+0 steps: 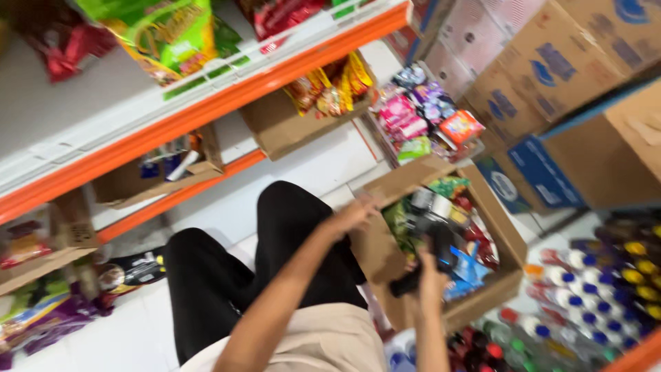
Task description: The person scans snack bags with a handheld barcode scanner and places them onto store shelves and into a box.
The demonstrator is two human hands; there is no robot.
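An open cardboard box full of mixed snack packets stands on the floor in front of my knees. My left hand rests on the box's near left flap, fingers spread on the cardboard. My right hand is closed around a black handheld device held over the box's contents. The picture is blurred, so the device's exact kind is unclear.
Orange-edged shelves with snack bags and cardboard trays rise at left. Stacked cardboard cartons stand at upper right. Bottles with coloured caps crowd the lower right. Loose packets lie behind the box on the white floor.
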